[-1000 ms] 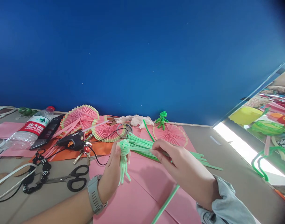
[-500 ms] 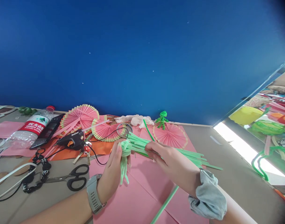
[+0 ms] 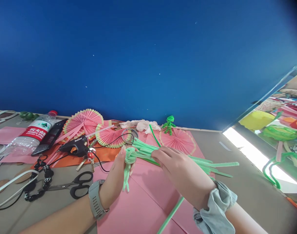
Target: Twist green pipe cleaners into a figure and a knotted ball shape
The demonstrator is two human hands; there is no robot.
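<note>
My left hand (image 3: 119, 175), with a grey watch at the wrist, is closed round a pipe cleaner figure (image 3: 130, 156) in pale green. It has a wound, ball-like top, and loose ends hang below it. Beside it lies a bundle of pale green pipe cleaners (image 3: 144, 149), stretching right under my other wrist. My right hand (image 3: 174, 164), wearing a light blue scrunchie, is closed over the bundle with thumb and fingers pinched on pipe cleaner there. Its fingertips are partly hidden. A single pale green pipe cleaner (image 3: 171, 216) lies on the pink paper (image 3: 129, 211) nearer me.
Left lie black scissors (image 3: 81, 185), a bead bracelet (image 3: 46, 178), a glue gun (image 3: 75, 147), keys (image 3: 92, 156), a phone (image 3: 49, 138) and a plastic bottle (image 3: 32, 133). Pink paper fans (image 3: 83, 125) and a small green figure (image 3: 169, 125) are by the blue partition (image 3: 148, 65).
My right hand has shifted slightly right and down, and one pipe cleaner end now sticks out farther right. My left hand has turned the figure a little and moved slightly left.
</note>
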